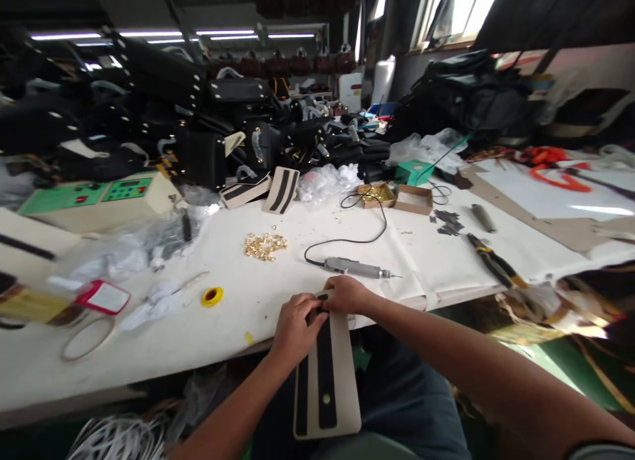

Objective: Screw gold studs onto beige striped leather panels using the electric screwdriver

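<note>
Closed grip: left hand [296, 324] and right hand [348, 295] pinch the far end of the beige panel [346, 374] (gold stud [326, 399] gleaming lower down!), grey screwdriver [354, 268] just beyond.

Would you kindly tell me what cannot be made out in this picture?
All in the head view:
Panel, far end: partly covered by the left hand and right hand.
Red tag, any wording: too blurred.
White cords: cut off by the bottom edge.
</note>
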A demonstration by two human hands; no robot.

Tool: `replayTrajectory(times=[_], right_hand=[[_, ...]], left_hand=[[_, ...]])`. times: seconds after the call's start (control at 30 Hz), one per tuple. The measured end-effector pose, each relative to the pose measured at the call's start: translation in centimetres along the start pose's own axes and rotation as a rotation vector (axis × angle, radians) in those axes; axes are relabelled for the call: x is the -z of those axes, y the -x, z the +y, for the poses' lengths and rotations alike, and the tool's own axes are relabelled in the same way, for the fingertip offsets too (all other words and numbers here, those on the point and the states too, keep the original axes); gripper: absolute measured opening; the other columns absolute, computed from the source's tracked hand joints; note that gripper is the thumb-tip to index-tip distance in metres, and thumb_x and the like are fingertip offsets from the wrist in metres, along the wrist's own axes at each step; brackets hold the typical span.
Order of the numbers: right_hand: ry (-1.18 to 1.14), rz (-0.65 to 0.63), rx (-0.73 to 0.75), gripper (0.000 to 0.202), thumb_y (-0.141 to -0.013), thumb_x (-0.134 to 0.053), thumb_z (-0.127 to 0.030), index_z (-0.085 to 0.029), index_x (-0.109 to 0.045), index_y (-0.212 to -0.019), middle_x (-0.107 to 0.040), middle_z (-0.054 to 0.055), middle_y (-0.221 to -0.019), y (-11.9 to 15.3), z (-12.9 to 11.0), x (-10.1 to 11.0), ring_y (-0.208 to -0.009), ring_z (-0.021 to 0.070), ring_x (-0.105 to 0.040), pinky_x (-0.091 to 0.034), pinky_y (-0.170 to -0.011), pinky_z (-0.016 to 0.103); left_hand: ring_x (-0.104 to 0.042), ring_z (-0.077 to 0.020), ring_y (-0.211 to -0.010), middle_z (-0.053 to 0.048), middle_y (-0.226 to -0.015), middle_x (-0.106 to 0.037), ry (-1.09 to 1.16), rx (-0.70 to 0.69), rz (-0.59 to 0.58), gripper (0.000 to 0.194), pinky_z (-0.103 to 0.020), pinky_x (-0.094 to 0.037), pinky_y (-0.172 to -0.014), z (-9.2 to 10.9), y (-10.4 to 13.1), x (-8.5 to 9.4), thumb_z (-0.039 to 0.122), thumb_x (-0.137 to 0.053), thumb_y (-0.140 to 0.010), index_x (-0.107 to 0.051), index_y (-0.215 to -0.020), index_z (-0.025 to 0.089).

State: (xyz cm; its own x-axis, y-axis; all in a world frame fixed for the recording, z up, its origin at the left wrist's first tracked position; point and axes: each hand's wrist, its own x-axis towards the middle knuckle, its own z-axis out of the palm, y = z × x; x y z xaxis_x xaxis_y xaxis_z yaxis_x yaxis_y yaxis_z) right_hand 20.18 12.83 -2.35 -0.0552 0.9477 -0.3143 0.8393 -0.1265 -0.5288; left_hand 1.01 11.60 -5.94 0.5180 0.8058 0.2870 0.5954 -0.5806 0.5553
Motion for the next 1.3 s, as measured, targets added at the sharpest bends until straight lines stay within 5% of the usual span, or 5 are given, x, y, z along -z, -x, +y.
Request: replayTrajectory(times=[0.27,0.43,0.67,0.87,1.3], right_hand=[[0.004,0.069,0.007,0.041,-0.067,-0.085,-0.042,-0.024,-0.077,-0.102,-0.077,0.005,-0.103,0.3,0.0,-0.1,-0.095,0.0238,-0.070,-0.049,-0.072,0.027],[0.000,0.275,0.020,0.040,-0.081,-0.074,-0.048,-0.024,-0.073,-0.114,-0.074,0.004,-0.115,2.4,1.2,1.6,-0.095,0.0201,-0.070,-0.049,-0.078,0.027],[0.012,0.621,-0.254,0.034,-0.092,-0.058,-0.040,-0.018,-0.074,-0.111,-0.076,0.009,-0.106,3.5,13.3,9.6,-0.093,0.0219,-0.069,-0.048,-0.081,0.030],[0.065,0.633,-0.427,0.035,-0.083,-0.066,-0.035,-0.018,-0.078,-0.110,-0.078,0.009,-0.100,1.0,21.4,11.2,-0.090,0.0248,-0.069,-0.048,-0.080,0.032],[0.194,0.516,-0.464,0.029,-0.086,-0.067,-0.034,-0.015,-0.081,-0.102,-0.077,0.015,-0.084,0.6,22.1,12.8,-0.068,0.0197,-0.059,-0.040,-0.069,0.035]], left_hand=[[-0.067,-0.0266,-0.108,-0.006,-0.110,-0.074,-0.024,-0.025,0.027,0.016,-0.045,-0.053,-0.094,-0.6,-0.2,-0.2,0.022,-0.068,-0.087,-0.075,-0.101,0.025],[-0.067,-0.0272,-0.108,-0.005,-0.109,-0.074,-0.063,-0.003,0.009,0.016,-0.045,-0.052,-0.091,-0.2,-0.5,-0.1,0.020,-0.067,-0.086,-0.073,-0.099,0.024],[-0.061,-0.0304,-0.119,-0.006,-0.120,-0.071,-0.089,0.036,0.005,0.017,-0.047,-0.049,-0.096,-0.5,-0.7,-0.4,0.025,-0.071,-0.082,-0.073,-0.099,0.027],[-0.060,-0.0299,-0.119,-0.005,-0.119,-0.072,-0.039,0.076,0.016,0.019,-0.048,-0.046,-0.096,-0.1,-0.6,-0.5,0.022,-0.072,-0.081,-0.073,-0.099,0.027],[-0.058,-0.0271,-0.120,-0.003,-0.120,-0.072,0.034,0.126,-0.003,0.021,-0.047,-0.044,-0.099,0.5,-0.4,-0.6,0.023,-0.078,-0.079,-0.073,-0.100,0.026]])
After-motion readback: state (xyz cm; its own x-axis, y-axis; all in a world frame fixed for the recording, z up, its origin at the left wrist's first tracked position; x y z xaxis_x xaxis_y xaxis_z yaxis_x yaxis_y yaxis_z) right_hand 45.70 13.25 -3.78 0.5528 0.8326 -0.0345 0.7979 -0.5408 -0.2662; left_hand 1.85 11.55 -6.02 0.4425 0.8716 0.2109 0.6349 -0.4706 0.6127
